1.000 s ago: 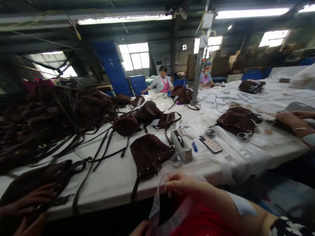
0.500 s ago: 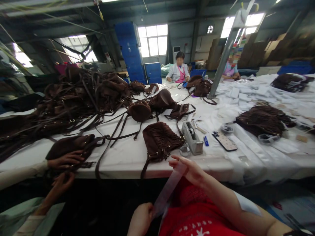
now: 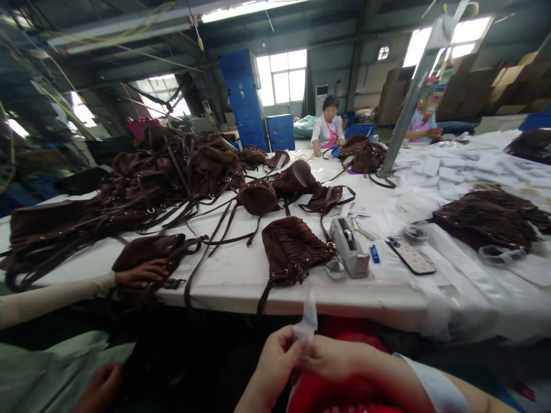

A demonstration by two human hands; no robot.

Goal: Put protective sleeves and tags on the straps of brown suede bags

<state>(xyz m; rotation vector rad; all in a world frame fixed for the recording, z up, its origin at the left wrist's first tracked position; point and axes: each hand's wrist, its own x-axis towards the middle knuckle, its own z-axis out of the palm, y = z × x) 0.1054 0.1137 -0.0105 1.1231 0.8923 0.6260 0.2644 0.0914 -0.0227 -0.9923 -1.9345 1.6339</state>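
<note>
Down in the lap, below the table (image 3: 224,287) edge, left hand (image 3: 275,358) and right hand (image 3: 333,358) pinch a clear plastic strip (image 3: 308,318) together; fingertips should grip its lower end lightly, keeping it upright and uncreased.

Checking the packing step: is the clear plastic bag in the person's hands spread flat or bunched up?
Bunched up: both hands, left hand and right hand, pinch the plastic bag, one crumpled end sticking up.

plastic strip's (image 3: 309,314) lower end hidden between both grips.
</note>
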